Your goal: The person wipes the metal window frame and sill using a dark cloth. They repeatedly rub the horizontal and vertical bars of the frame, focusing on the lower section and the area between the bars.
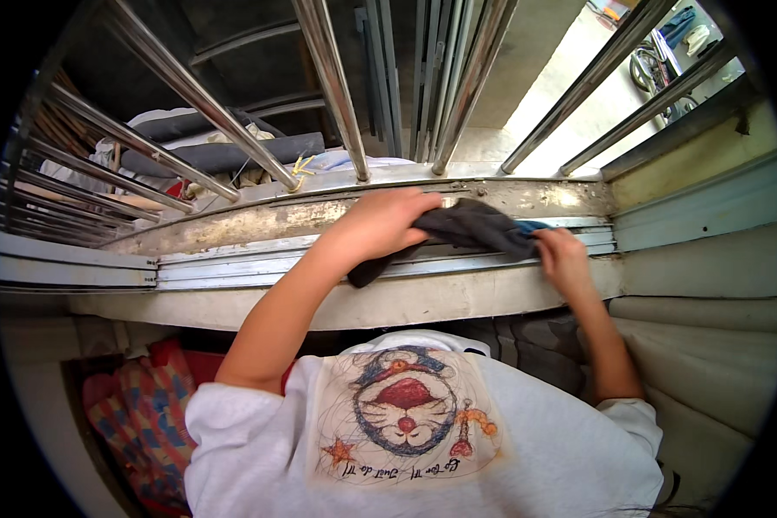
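Note:
A dark cloth [476,223] stretches between my two hands above the metal window track [233,270]. My left hand [392,217] grips its left part, and a dark end droops below that hand over the track. At the cloth's right end, where a bit of blue fabric shows, my right hand [563,256] pinches it. Behind the track runs a worn, stained strip of sill [285,220], partly covered by my left hand and the cloth. The pale inner ledge [414,304] lies nearer to me.
Shiny metal window bars [333,90] rise along the outer sill, with yellow string [304,167] tied at one. Beyond them lie dark rolls [226,152], and a bicycle [651,68] stands at the upper right. A sliding window frame [71,262] closes off the left side. Patterned fabric [139,421] hangs below.

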A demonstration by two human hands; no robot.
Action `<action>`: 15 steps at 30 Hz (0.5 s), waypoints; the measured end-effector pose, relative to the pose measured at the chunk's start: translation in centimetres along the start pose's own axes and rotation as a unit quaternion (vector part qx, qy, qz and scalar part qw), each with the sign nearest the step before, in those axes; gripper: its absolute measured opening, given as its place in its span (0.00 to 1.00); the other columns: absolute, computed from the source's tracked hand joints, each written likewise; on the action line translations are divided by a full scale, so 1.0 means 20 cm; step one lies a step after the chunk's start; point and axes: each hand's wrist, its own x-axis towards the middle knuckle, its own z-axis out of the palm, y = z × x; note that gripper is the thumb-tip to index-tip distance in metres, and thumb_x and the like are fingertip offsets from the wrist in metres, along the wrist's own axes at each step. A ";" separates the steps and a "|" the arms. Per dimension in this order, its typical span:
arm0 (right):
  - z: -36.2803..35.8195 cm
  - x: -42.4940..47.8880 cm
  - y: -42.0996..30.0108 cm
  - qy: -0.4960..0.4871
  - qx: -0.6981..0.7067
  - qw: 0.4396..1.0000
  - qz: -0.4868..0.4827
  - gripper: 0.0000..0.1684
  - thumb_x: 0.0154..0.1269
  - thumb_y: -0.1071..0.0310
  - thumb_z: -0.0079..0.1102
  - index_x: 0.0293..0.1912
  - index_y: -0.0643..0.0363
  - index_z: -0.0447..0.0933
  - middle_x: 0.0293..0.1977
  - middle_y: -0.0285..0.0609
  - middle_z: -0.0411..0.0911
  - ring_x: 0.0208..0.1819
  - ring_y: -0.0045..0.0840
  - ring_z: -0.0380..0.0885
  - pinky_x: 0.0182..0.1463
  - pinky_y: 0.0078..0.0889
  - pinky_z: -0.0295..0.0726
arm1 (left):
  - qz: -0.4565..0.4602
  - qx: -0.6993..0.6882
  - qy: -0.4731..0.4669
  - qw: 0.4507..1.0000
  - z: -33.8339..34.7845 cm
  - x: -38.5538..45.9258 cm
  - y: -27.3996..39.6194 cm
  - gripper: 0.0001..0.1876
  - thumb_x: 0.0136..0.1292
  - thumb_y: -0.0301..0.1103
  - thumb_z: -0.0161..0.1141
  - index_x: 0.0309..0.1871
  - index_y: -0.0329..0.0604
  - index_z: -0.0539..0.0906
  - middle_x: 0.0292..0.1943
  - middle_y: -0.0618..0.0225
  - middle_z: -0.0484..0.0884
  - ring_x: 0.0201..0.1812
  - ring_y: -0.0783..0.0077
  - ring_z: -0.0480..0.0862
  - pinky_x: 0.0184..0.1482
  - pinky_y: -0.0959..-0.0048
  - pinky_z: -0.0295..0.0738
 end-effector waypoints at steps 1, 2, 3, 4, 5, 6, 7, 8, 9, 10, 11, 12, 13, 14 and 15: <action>-0.05 0.00 0.08 -0.005 -0.056 0.998 -0.001 0.09 0.58 0.74 0.61 0.40 0.60 0.80 0.29 0.49 0.79 0.31 0.42 0.78 0.37 0.41 0.77 | 0.014 0.014 -0.013 1.000 0.00 0.08 0.05 0.21 0.53 0.31 0.65 0.51 0.45 0.75 0.43 0.59 0.79 0.47 0.52 0.79 0.48 0.59 0.75; -0.09 0.00 0.12 -0.009 -0.096 0.995 -0.016 0.09 0.58 0.74 0.60 0.40 0.61 0.80 0.29 0.49 0.79 0.31 0.42 0.77 0.37 0.41 0.77 | 0.021 0.025 -0.010 0.999 0.01 0.14 0.10 0.21 0.53 0.31 0.64 0.51 0.45 0.75 0.43 0.59 0.79 0.48 0.52 0.79 0.48 0.59 0.75; -0.14 0.02 0.12 -0.010 -0.139 0.990 -0.027 0.09 0.58 0.75 0.60 0.40 0.61 0.79 0.30 0.48 0.79 0.32 0.41 0.77 0.37 0.41 0.76 | 0.032 0.037 -0.008 0.999 0.00 0.18 0.13 0.21 0.52 0.30 0.64 0.51 0.45 0.75 0.43 0.59 0.79 0.48 0.52 0.79 0.48 0.59 0.75; -0.18 0.03 0.09 0.030 -0.115 0.993 -0.030 0.08 0.58 0.75 0.60 0.40 0.61 0.79 0.30 0.48 0.79 0.32 0.41 0.77 0.37 0.40 0.77 | 0.041 0.025 0.013 0.999 -0.03 0.19 0.16 0.21 0.52 0.29 0.65 0.51 0.44 0.76 0.43 0.59 0.78 0.47 0.52 0.79 0.48 0.60 0.75; -0.20 0.06 0.02 0.071 -0.091 0.993 -0.035 0.08 0.58 0.75 0.60 0.40 0.61 0.79 0.30 0.47 0.79 0.32 0.41 0.77 0.37 0.40 0.77 | 0.049 0.012 0.036 0.998 -0.07 0.15 0.17 0.21 0.51 0.29 0.65 0.50 0.44 0.76 0.43 0.59 0.78 0.47 0.52 0.79 0.48 0.61 0.75; -0.19 0.08 -0.06 0.112 -0.067 0.991 -0.039 0.08 0.58 0.76 0.60 0.39 0.61 0.79 0.30 0.47 0.79 0.32 0.40 0.77 0.37 0.40 0.77 | 0.068 -0.013 0.092 0.993 -0.10 0.10 0.15 0.21 0.49 0.26 0.65 0.49 0.43 0.76 0.43 0.60 0.78 0.47 0.52 0.79 0.48 0.62 0.75; -0.15 0.09 -0.13 0.142 -0.050 0.988 -0.042 0.09 0.56 0.77 0.59 0.39 0.60 0.79 0.30 0.44 0.79 0.32 0.38 0.78 0.37 0.38 0.78 | 0.059 -0.048 0.114 0.991 -0.17 0.05 0.18 0.19 0.51 0.26 0.64 0.49 0.44 0.77 0.42 0.60 0.78 0.45 0.53 0.80 0.45 0.61 0.75; -0.07 0.08 -0.17 0.148 -0.028 0.987 -0.047 0.11 0.54 0.78 0.59 0.39 0.59 0.79 0.30 0.42 0.80 0.33 0.35 0.79 0.37 0.36 0.79 | 0.041 -0.084 0.138 0.986 -0.21 -0.01 0.18 0.18 0.50 0.24 0.63 0.47 0.41 0.77 0.40 0.59 0.78 0.44 0.52 0.80 0.45 0.63 0.74; 0.03 0.09 -0.24 0.142 0.035 0.987 -0.062 0.13 0.53 0.80 0.58 0.40 0.58 0.79 0.30 0.43 0.79 0.32 0.36 0.80 0.36 0.36 0.79 | 0.024 -0.078 0.172 0.982 -0.24 -0.09 0.17 0.17 0.49 0.23 0.63 0.45 0.39 0.77 0.39 0.58 0.78 0.44 0.52 0.79 0.46 0.65 0.73; 0.13 0.10 -0.33 0.139 0.067 0.984 -0.094 0.13 0.53 0.80 0.58 0.40 0.58 0.79 0.30 0.43 0.78 0.32 0.34 0.79 0.36 0.35 0.80 | 0.003 -0.064 0.183 0.981 -0.25 -0.17 0.13 0.17 0.49 0.23 0.64 0.45 0.37 0.76 0.40 0.57 0.78 0.44 0.52 0.79 0.47 0.66 0.73; 0.27 0.10 -0.41 0.112 0.094 0.982 -0.116 0.12 0.54 0.76 0.59 0.40 0.58 0.78 0.31 0.42 0.78 0.35 0.33 0.79 0.38 0.35 0.80 | -0.039 -0.067 0.177 0.981 -0.27 -0.25 0.09 0.17 0.49 0.23 0.63 0.45 0.37 0.76 0.40 0.55 0.78 0.43 0.52 0.79 0.46 0.67 0.73; 0.39 0.09 -0.48 0.060 0.104 0.984 -0.134 0.12 0.55 0.74 0.60 0.41 0.58 0.78 0.33 0.41 0.79 0.38 0.33 0.79 0.41 0.33 0.80 | -0.060 -0.044 0.179 0.981 -0.29 -0.31 0.10 0.17 0.49 0.23 0.63 0.45 0.36 0.76 0.38 0.55 0.78 0.42 0.50 0.80 0.45 0.67 0.73; 0.47 0.09 -0.53 0.007 0.114 0.981 -0.155 0.12 0.55 0.71 0.61 0.42 0.59 0.78 0.36 0.41 0.80 0.41 0.32 0.79 0.44 0.32 0.79 | -0.082 -0.009 0.183 0.980 -0.27 -0.39 0.03 0.16 0.49 0.23 0.63 0.44 0.35 0.76 0.38 0.55 0.78 0.40 0.49 0.80 0.43 0.67 0.74; 0.48 0.08 -0.58 0.030 0.134 0.978 -0.158 0.14 0.55 0.69 0.62 0.43 0.59 0.79 0.39 0.40 0.80 0.44 0.32 0.78 0.47 0.31 0.79 | -0.120 -0.013 0.160 0.980 -0.26 -0.46 0.01 0.16 0.49 0.23 0.63 0.43 0.35 0.76 0.36 0.55 0.78 0.40 0.49 0.80 0.43 0.67 0.74; 0.50 0.08 -0.59 0.051 0.151 0.974 -0.163 0.15 0.56 0.68 0.62 0.45 0.59 0.79 0.43 0.39 0.81 0.48 0.31 0.77 0.50 0.30 0.78 | -0.165 -0.025 0.139 0.976 -0.23 -0.51 -0.02 0.15 0.49 0.23 0.62 0.42 0.35 0.76 0.36 0.54 0.78 0.39 0.49 0.80 0.42 0.67 0.74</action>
